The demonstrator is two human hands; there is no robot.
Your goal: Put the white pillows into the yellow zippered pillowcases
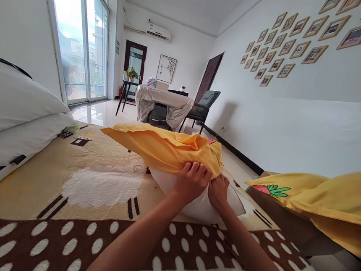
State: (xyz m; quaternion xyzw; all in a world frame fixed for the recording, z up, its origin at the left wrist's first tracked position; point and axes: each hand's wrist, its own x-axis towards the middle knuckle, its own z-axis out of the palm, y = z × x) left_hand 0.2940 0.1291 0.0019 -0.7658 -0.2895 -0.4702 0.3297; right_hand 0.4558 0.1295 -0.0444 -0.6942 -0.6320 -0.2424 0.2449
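A yellow pillowcase [166, 149] partly covers a white pillow [199, 204] that lies on the patterned blanket [100, 187]. My left hand [194, 179] is closed on the edge of the pillowcase, knuckles up, over the pillow. Close beside it, my right hand [218, 191] presses against the white pillow at the pillowcase's opening, its fingertips partly hidden by the yellow cloth. The lower part of the pillow shows bare below the hem.
Two stacked white pillows [19, 100] are at the left. Another yellow pillowcase [329, 199] with a radish-like print lies at the right on a brown surface. Farther back stand a covered table [161, 96], a dark chair [203, 106] and a stool with a plant [131, 73].
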